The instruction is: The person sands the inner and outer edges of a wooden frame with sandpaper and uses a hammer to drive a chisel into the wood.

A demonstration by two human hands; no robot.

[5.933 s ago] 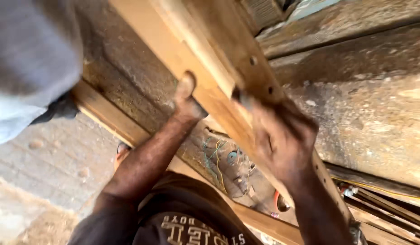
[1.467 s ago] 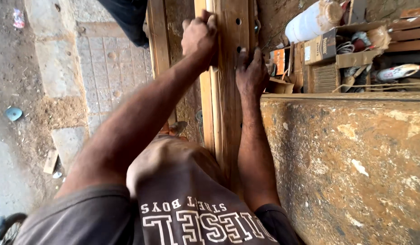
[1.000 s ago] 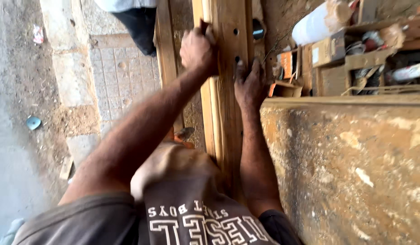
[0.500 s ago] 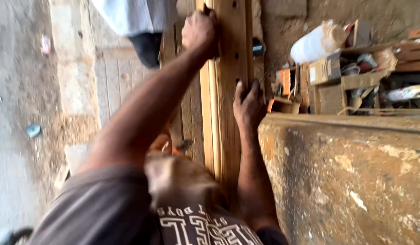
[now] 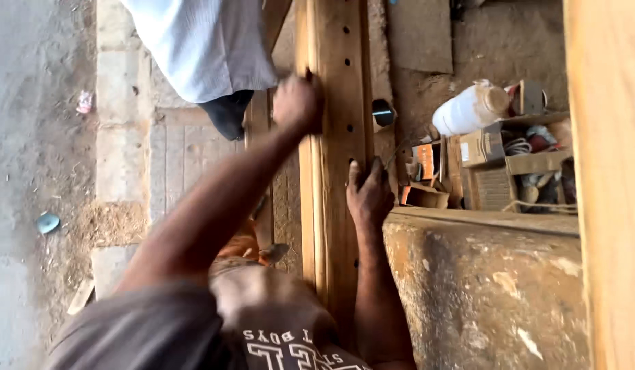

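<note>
Setting: an outdoor workshop with a dusty paved floor [image 5: 125, 164] scattered with sawdust.
Workbench: a worn, stained slab [image 5: 482, 294] fills the near right.
Plank: a long wooden plank [image 5: 334, 137] with a row of drilled holes runs along the workbench's left edge, away from the viewer.
Right hand: the right hand [image 5: 369, 195] lies on the plank, fingers spread flat, not gripping.
Left hand: the left hand [image 5: 298, 103], farther along, is curled closed around the plank's left edge.
Far right: a white jug [image 5: 468, 109] and cardboard boxes [image 5: 499, 147] beyond the workbench's far edge.
Far left: another person's pale garment [image 5: 208, 44].

plank top [image 5: 334, 41]: cut off by the upper edge
left hand [image 5: 298, 103]: blurred, fingers hidden behind the plank
</note>
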